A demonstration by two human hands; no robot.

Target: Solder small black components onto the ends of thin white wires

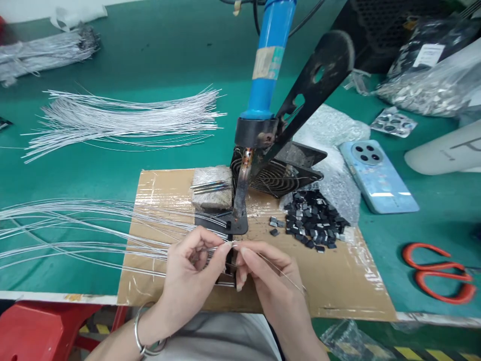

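Observation:
My left hand (193, 273) is closed in a pinch around the end of a thin white wire, just in front of the soldering iron's tip. My right hand (276, 281) pinches too, fingertips almost touching the left ones. A fine strand of solder-like wire (282, 274) runs back from it across the palm. The small piece between the fingertips is too tiny to make out. Above stands a blue soldering iron (266, 65), clamped pointing down over a black base plate (240, 225). White wires (150, 245) stretch leftward from the plate and from beneath my left hand.
Cardboard (330, 281) covers the work spot. A black fan (278, 175) sits behind the iron. Small black pieces (311, 218) lie heaped at right, near a phone (379, 175) and red-handled scissors (439, 273). A wire bundle (128, 118) lies at back left; a red stool (45, 331) stands below.

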